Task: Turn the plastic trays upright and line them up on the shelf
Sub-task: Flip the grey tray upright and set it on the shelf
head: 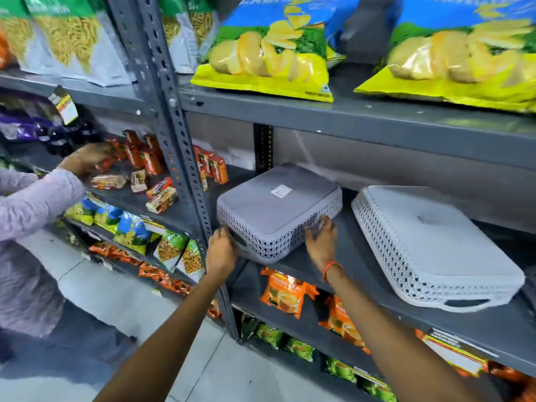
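Left hand (pixel 222 252): fingers curled on the near-left corner of the grey tray (pixel 275 210). Right hand (pixel 320 240): closed on its near-right edge. Tray: between the hands, upside down on the shelf (pixel 362 280), perforated walls, white sticker. Advice: lift evenly, flip clear of the white tray (pixel 435 245), right of both hands, likewise inverted.

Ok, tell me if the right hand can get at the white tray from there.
Probably yes: the right hand grips the grey tray, and the white tray lies upside down beside it with nothing between.
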`<state>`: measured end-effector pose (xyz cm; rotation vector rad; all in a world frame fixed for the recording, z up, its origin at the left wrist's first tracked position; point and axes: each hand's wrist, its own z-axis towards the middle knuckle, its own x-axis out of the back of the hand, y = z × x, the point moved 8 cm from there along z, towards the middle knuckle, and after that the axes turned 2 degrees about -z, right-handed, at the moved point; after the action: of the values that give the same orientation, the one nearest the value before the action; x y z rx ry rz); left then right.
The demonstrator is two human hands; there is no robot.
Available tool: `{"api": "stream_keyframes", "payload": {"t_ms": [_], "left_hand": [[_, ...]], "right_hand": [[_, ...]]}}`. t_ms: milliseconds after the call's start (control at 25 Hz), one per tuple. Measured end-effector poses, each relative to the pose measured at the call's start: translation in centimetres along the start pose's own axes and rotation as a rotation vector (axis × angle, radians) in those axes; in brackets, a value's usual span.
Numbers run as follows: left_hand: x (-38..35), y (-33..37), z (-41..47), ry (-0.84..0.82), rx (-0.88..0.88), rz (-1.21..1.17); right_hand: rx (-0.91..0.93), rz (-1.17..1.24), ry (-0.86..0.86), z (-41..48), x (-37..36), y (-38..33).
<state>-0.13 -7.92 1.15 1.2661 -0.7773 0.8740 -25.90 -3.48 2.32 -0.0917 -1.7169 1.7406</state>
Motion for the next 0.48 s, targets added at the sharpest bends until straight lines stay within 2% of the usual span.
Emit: {"api": "stream_keyframes", "payload": {"t_ms": [120, 240, 360, 480], "left_hand": [[-1.9, 0.1, 0.2, -0.114, -0.109, 0.102], [-2.0, 1.5, -0.2, -0.114, -0.250, 0.135], [-1.1, 4.4, -1.4, -0.070, -0.378, 0.098], [0.7, 9.4, -3.8, -0.049, -0.472, -0.103]], "right_hand": [[-0.293, 0.292, 0.000, 0.4, -1.8, 2.5], [-0.517, 0.481, -0.018, 0.5, -2.6, 4.4], [-0.415, 0.615, 0.087, 2.0, -0.5, 4.4], [-0.249, 0.656, 0.173, 3.5, 2.6, 3.8]]}}
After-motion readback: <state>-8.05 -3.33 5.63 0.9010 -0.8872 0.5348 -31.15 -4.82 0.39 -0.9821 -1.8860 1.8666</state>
